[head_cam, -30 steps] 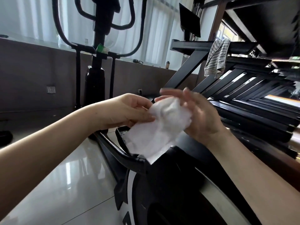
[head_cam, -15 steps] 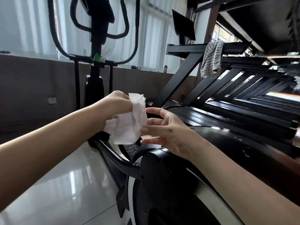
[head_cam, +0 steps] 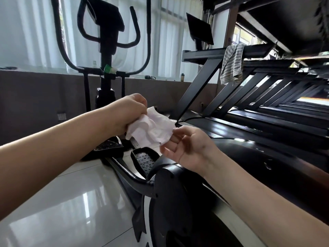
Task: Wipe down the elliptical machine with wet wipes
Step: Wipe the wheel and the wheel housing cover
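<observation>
White wet wipe (head_cam: 151,129), black elliptical machine (head_cam: 170,202) w/ white trim, grey-and-white striped towel (head_cam: 232,64), green-and-white pack (head_cam: 109,69), glossy white floor tiles (head_cam: 71,202), white curtains (head_cam: 32,31).

The left hand (head_cam: 129,113) covers one edge of the crumpled wet wipe (head_cam: 151,130), so the part in its grip is hidden — and the right hand (head_cam: 187,150) hides whether its fingertips pinch the other edge or only touch it. The elliptical machine (head_cam: 178,202) runs off the bottom edge, its rear housing cut away. Both forearms leave the picture before the elbow, and the small bottle (head_cam: 182,77) on the sill is too small to make out.
</observation>
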